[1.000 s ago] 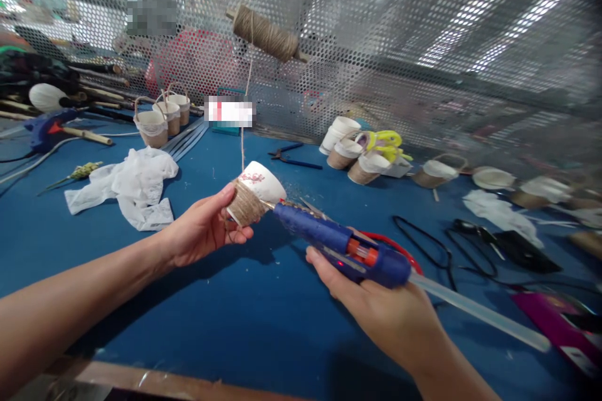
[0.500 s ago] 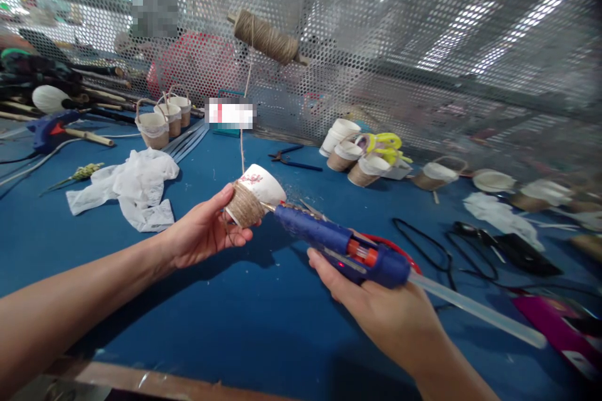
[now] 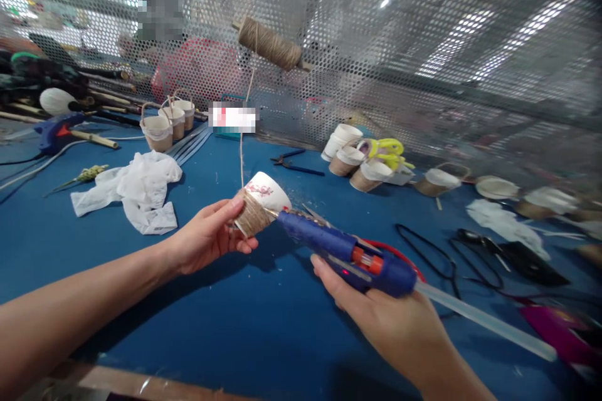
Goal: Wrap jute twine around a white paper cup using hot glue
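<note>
My left hand [image 3: 211, 235] grips a white paper cup [image 3: 269, 191] with a reddish printed pattern, tilted on its side. Brown twine [image 3: 254, 216] is wound around the cup's lower part. From there a strand runs up to a twine spool [image 3: 270, 44] on the perforated screen. My right hand [image 3: 376, 307] is wrapped around a blue hot glue gun [image 3: 329, 241], with a clear glue stick [image 3: 489, 322] sticking out of its back. The gun's nozzle points left and meets the cup at the edge of the wound twine.
Pliers [image 3: 298, 163] lie behind the cup. Twine-wrapped cups [image 3: 369, 174] stand at the right back, small handled buckets [image 3: 157, 133] at the left back. White lace cloth [image 3: 134, 188] and a second glue gun [image 3: 56, 131] lie left; a black cord [image 3: 426, 250] lies right.
The cup and my left hand have shifted slightly right and down, with the cup turned a little. The glue gun keeps its nozzle at the twine. The whole view has moved slightly.
</note>
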Demonstrator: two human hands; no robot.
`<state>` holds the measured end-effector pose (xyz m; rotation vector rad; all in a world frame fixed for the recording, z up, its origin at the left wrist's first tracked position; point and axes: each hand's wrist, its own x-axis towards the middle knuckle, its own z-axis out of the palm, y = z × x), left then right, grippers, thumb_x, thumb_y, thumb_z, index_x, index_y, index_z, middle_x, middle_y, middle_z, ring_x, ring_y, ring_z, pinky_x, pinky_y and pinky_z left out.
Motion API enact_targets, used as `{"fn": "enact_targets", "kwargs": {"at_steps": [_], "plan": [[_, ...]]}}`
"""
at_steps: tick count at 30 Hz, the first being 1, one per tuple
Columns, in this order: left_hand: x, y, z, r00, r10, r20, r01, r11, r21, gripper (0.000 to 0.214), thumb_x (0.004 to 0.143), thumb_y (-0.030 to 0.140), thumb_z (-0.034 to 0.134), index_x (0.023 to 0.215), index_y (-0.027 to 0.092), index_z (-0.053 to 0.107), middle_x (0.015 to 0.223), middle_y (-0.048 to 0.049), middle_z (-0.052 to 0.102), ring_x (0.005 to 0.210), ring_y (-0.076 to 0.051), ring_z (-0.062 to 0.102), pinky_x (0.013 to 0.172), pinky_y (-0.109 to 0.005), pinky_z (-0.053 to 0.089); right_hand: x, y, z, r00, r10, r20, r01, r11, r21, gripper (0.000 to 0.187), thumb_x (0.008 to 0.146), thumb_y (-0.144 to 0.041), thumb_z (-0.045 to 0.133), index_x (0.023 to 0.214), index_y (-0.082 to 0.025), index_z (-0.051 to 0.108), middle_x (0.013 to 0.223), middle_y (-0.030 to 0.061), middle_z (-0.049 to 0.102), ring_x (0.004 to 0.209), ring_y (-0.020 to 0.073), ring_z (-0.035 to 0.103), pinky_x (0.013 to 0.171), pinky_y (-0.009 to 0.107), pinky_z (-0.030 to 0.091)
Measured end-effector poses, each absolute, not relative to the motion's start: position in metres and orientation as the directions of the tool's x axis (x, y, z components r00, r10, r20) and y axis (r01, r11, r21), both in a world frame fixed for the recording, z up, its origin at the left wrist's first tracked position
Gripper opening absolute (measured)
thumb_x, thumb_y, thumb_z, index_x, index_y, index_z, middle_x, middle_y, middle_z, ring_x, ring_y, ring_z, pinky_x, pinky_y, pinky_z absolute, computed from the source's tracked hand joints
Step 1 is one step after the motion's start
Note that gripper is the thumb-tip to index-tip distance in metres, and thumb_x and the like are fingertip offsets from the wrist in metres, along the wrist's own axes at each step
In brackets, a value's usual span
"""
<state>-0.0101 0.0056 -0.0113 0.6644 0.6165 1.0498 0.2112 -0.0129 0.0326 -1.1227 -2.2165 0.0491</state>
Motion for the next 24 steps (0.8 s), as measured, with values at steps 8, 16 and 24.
{"fn": "enact_targets", "kwargs": {"at_steps": [8,16,24], "plan": [[-0.005,0.002,-0.011,0.277,0.954,-0.114,-0.475,0.239,0.847,0.037,0.074,0.038,0.064,0.094,0.010,0.050,0.077,-0.0068,0.060,0.058,-0.015,0.062,0.055,-0.026,0.047,0.210,-0.014,0.040,-0.478,0.756,0.448,0.694,0.637,-0.335,0.018,0.081,-0.032,0.047,0.073,-0.025,0.062,0.047,-0.0027,0.055,0.042,0.0145,0.055,0.041,0.023,0.047],[-0.006,0.002,-0.010,0.248,0.963,-0.106,-0.479,0.216,0.851,0.036,0.074,0.037,0.065,0.093,0.010,0.049,0.078,-0.0074,0.062,0.059,-0.014,0.062,0.055,-0.025,0.048,0.207,-0.009,0.029,-0.393,0.768,0.505,0.699,0.607,-0.379,0.019,0.081,-0.032,0.048,0.067,-0.025,0.059,0.044,-0.0035,0.052,0.039,0.0140,0.052,0.039,0.024,0.046],[-0.014,0.009,-0.011,0.372,0.919,-0.129,-0.596,0.343,0.726,0.037,0.083,0.041,0.050,0.104,0.010,0.055,0.084,-0.0093,0.065,0.059,-0.013,0.063,0.055,-0.021,0.049,0.218,-0.008,0.023,-0.394,0.756,0.522,0.676,0.624,-0.394,0.022,0.080,-0.039,0.050,0.075,-0.026,0.066,0.043,-0.0022,0.053,0.046,0.0160,0.056,0.050,0.027,0.047]]}}
